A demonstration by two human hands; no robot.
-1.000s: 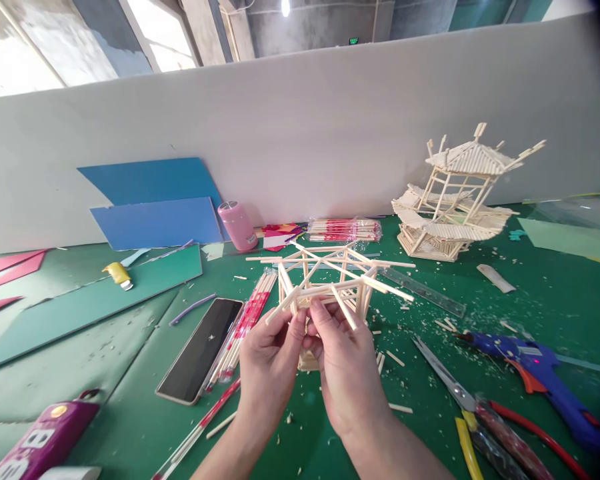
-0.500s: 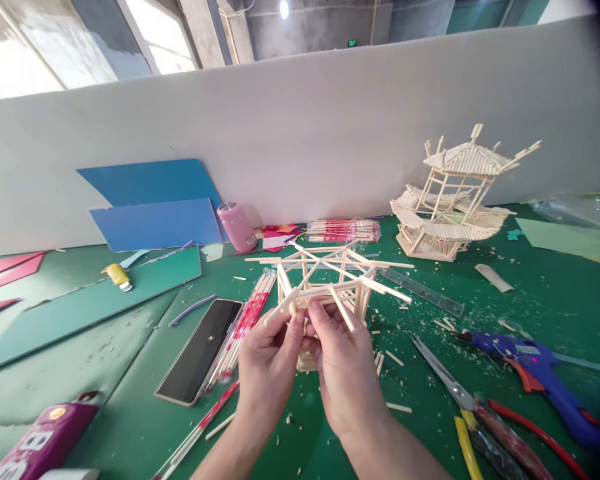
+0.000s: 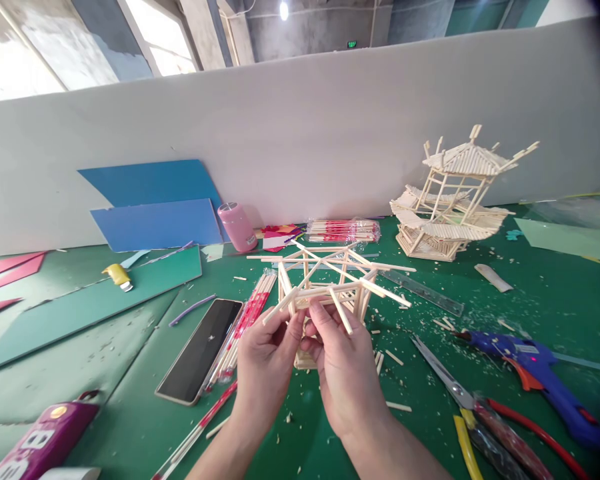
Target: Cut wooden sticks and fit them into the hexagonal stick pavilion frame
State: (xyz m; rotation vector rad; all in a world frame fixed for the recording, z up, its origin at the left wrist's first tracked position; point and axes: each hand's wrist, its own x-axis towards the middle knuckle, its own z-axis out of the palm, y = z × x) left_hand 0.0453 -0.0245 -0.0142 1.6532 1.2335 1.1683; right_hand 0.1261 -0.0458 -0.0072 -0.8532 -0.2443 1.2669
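A small open frame of pale wooden sticks point(image 3: 330, 277) stands on the green mat in front of me. My left hand point(image 3: 267, 363) pinches a stick at the frame's near left corner. My right hand point(image 3: 343, 370) is closed on the near beam, fingers curled around the sticks. The hands touch each other below the frame's front edge. A finished stick pagoda point(image 3: 455, 200) stands at the back right.
A black phone point(image 3: 200, 350) and wrapped chopsticks point(image 3: 243, 323) lie left of my hands. Scissors point(image 3: 460, 393), a blue glue gun point(image 3: 540, 373) and a ruler point(image 3: 423, 288) lie to the right. A pink cup point(image 3: 236, 225), blue boards point(image 3: 155, 207) and a white wall stand behind.
Almost nothing differs. Both hands stay on the frame's front edge, with only a slight shift of the fingers and of the view.
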